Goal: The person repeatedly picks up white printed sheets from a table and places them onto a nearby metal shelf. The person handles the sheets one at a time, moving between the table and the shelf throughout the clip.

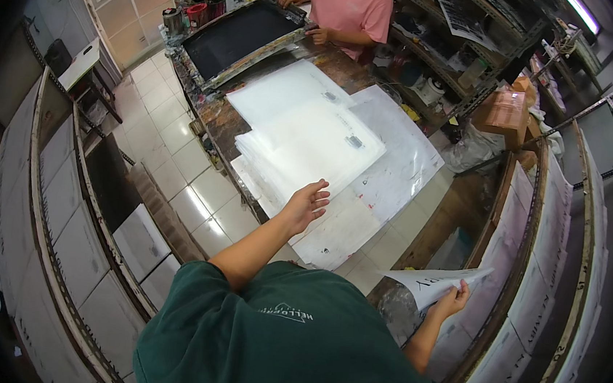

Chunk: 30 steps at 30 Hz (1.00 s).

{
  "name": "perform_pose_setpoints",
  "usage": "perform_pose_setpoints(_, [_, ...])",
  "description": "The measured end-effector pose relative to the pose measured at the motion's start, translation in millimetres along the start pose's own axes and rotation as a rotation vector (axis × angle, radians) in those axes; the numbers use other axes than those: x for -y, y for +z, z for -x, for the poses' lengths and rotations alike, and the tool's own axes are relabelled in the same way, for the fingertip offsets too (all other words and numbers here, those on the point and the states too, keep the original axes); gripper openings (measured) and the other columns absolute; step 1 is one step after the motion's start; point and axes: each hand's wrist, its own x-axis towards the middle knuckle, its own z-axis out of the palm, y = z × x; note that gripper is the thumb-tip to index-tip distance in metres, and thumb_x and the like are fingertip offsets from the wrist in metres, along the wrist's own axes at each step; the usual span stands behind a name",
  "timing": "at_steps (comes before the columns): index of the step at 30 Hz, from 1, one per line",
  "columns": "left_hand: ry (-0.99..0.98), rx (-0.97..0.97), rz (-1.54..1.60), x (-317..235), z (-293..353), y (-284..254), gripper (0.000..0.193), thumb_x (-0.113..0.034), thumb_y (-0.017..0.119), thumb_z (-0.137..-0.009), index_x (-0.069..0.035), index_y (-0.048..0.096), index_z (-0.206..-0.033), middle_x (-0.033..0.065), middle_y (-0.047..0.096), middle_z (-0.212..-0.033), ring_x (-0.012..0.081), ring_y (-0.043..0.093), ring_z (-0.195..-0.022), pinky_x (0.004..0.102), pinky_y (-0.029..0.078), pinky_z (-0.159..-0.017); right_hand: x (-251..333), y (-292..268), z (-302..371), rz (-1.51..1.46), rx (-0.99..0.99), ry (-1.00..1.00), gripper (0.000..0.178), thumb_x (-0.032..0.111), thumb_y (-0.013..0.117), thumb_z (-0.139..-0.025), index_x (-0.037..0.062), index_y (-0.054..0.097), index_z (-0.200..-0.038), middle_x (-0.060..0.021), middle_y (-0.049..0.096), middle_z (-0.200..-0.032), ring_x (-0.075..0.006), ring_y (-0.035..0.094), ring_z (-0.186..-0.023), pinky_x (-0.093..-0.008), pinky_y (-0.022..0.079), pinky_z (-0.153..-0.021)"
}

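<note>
My left hand (307,206) hovers with fingers apart over the near edge of a stack of thin whitish sheets (303,144), holding nothing. Each visible top sheet bears a small dark print near its right side. Below the stack lies a larger white sheet (406,156) with smudges and red specks. Off to the right, my right hand (452,297) grips a thin white printed sheet (426,281), which curls to a point on its left. That sheet is beside a rack (496,230) where similar printed sheets lie in overlapping rows.
Across the work table (218,119), a person in a pink shirt (351,13) rests hands at a dark screen-printing frame (243,36). Racks of laid-out sheets (61,163) stand on my left. Shelving (435,49) and a cardboard box (504,115) are at the far right.
</note>
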Motion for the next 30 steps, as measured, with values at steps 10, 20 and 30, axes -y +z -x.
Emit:
perform_pose_setpoints(10, [0.026,-0.077,0.082,-20,-22,-7,0.040,-0.042,0.058,-0.079,-0.014,0.052,-0.107,0.0024,0.048,-0.099,0.0152,0.044,-0.093,0.0290,0.036,-0.079,1,5,6,0.033,-0.038,-0.078,0.031,-0.007,0.040,-0.075,-0.0016,0.050,-0.104,-0.0122,0.053,-0.100,-0.0181,0.053,-0.086,-0.0268,0.043,-0.075])
perform_pose_setpoints(20, [0.071,-0.130,0.137,-42,-66,-48,0.055,-0.043,0.055,-0.081,-0.011,0.040,-0.124,0.0106,0.033,-0.130,0.0192,0.037,-0.111,0.0290,0.035,-0.085,-8,8,8,0.062,-0.094,-0.044,0.030,-0.006,0.042,-0.076,0.0012,0.053,-0.104,-0.0068,0.053,-0.092,-0.0127,0.051,-0.079,-0.0230,0.042,-0.070])
perform_pose_setpoints(30, [0.272,-0.253,0.340,-83,-146,-96,0.067,-0.039,0.062,-0.077,-0.007,0.031,-0.127,0.0107,0.037,-0.123,0.0212,0.039,-0.110,0.0313,0.036,-0.091,-4,18,19,0.099,-0.146,-0.026,0.030,-0.006,0.043,-0.075,0.0007,0.054,-0.103,-0.0054,0.052,-0.092,-0.0118,0.050,-0.077,-0.0220,0.041,-0.067])
